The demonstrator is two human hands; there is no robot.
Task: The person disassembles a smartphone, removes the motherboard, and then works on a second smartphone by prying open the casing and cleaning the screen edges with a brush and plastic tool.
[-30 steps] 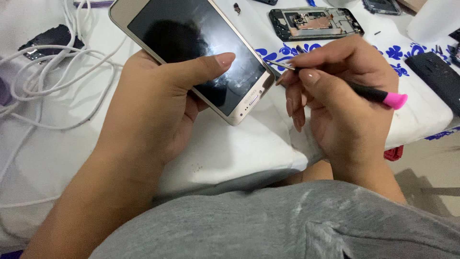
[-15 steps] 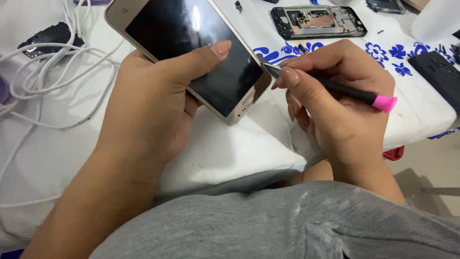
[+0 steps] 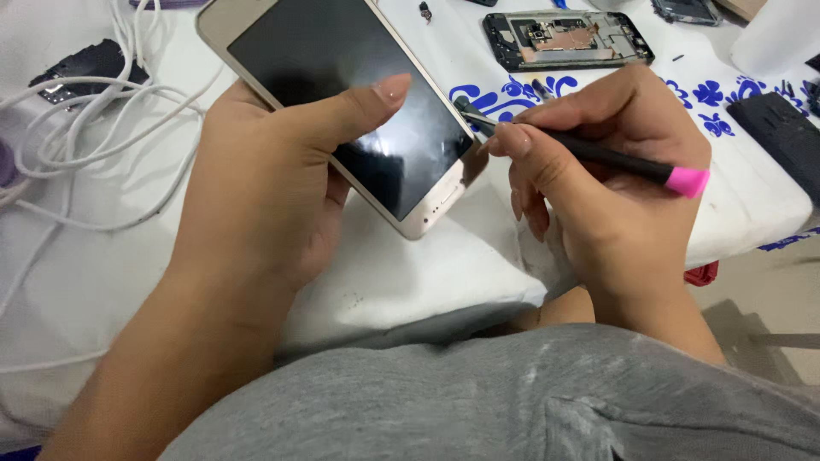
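Head view: the left hand (image 3: 256, 188) is gripping a gold-rimmed smartphone (image 3: 342, 102), its fingers wrapped behind the body and the thumb pressing across the dark glass. The phone is sitting tilted above a white cloth (image 3: 410, 273) that is covering the work surface, screen up, its home-button end pointing toward the person.

The right hand (image 3: 606, 188) is closing its fingers, pen-fashion, around a slim black prying tool with a pink end (image 3: 598, 156). The tool's tip is meeting the phone's right edge, just beside the lower corner.

As a judgement, the opening of this phone is only beginning: the screen is sitting flush in its frame, no gap is showing along the visible edge, and the glass is looking whole, with only smudges on it. Working the tip into the seam and running it round the frame seems to be what is left.

Beyond the phone, to its upper right, an opened phone frame with bare circuitry (image 3: 568, 38) is lying on the blue-flowered part of the cloth. Farther right of the phone, a black flat part (image 3: 781, 137) is lying near the cloth's edge. Left of the phone, white cables (image 3: 102, 128) are looping beside a small dark board (image 3: 81, 68).
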